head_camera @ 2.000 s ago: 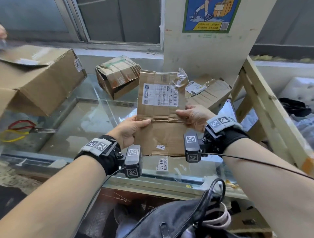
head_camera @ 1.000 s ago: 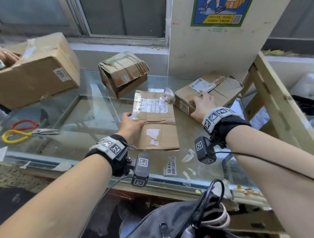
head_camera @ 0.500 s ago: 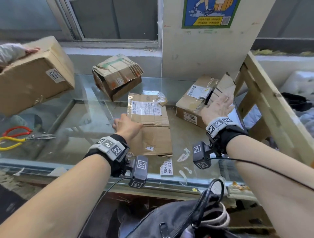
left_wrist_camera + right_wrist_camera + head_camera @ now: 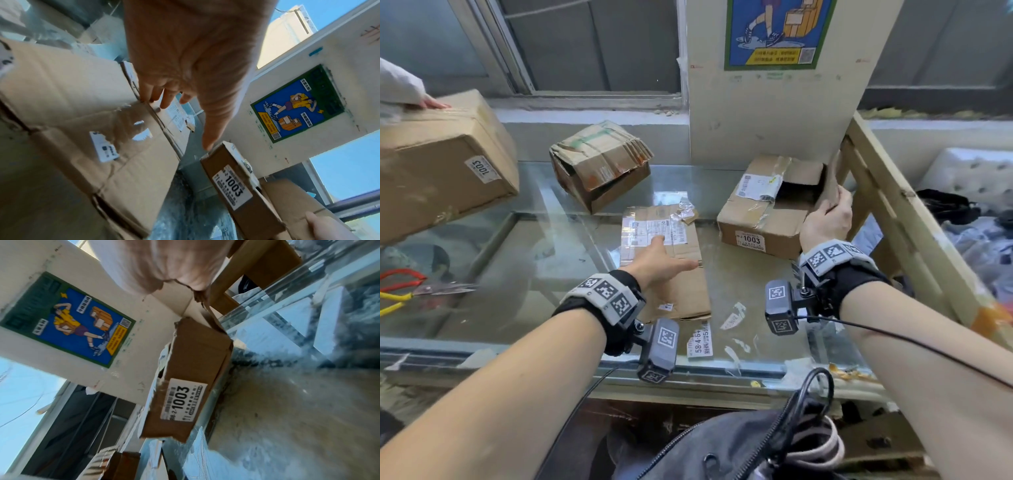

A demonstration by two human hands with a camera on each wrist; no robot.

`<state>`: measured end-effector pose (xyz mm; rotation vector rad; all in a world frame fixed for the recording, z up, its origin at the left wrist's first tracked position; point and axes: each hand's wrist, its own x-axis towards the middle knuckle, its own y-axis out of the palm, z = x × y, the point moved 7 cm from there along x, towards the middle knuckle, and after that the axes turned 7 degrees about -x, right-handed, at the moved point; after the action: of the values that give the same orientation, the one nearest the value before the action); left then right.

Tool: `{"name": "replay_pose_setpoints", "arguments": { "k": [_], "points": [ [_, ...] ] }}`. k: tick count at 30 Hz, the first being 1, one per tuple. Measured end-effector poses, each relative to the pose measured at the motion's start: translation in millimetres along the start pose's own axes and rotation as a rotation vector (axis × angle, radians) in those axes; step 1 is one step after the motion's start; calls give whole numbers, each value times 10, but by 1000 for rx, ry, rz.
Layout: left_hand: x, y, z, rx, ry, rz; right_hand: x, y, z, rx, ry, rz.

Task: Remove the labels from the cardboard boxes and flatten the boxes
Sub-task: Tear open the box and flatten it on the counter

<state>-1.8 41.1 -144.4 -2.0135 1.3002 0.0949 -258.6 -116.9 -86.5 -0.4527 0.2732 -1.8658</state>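
Nearest, torn label scraps (image 4: 700, 342) lie on the glass counter (image 4: 524, 274) at 6 o'clock. Just beyond, the left hand (image 4: 658, 263), fingers spread and straight, rests over the flattened cardboard box (image 4: 681, 284), near its shipping label (image 4: 650, 232). At 2 o'clock the right hand (image 4: 825, 222) grips the raised flap of the "1003" box (image 4: 763, 219). A crumpled box (image 4: 599, 164) sits at 11 o'clock.
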Motion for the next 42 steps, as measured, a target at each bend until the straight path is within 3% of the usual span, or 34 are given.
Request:
{"name": "replay_pose_setpoints", "arguments": {
  "k": [6, 10, 13, 21, 25, 27, 29, 33, 35, 39, 42],
  "points": [
    [-27, 47, -273, -381, 24, 55, -3, 46, 254, 168, -100, 101],
    [-74, 118, -401, -775, -28, 125, -51, 142, 404, 317, -100, 252],
    [-82, 132, -385, -889, -55, 127, -43, 164, 453, 364, -78, 317],
    [-120, 112, -243, -1029, -81, 154, -41, 112, 75, 564, 438, 217],
    [-170, 130, -202, -1053, -118, 111, -115, 206, 5, 613, 478, 282],
    [-179, 128, -157, -1089, -121, 43, -112, 264, -6, 436, 399, 347],
    [-146, 116, -87, -1134, -109, -34, -101, 226, 76, 203, 238, 320],
    [-166, 112, -30, -1252, -134, -74, -286, 50, 679, 9, -380, 146],
    [-188, 104, -21, -1293, -140, -83, -479, 100, 923, 19, -592, 240],
    [-229, 121, -45, -1305, -92, -36, -780, 519, 885, -126, -538, 724],
    [-261, 165, -59, -1224, -20, 13, -870, 660, 746, -175, -422, 804]
  ]
}}
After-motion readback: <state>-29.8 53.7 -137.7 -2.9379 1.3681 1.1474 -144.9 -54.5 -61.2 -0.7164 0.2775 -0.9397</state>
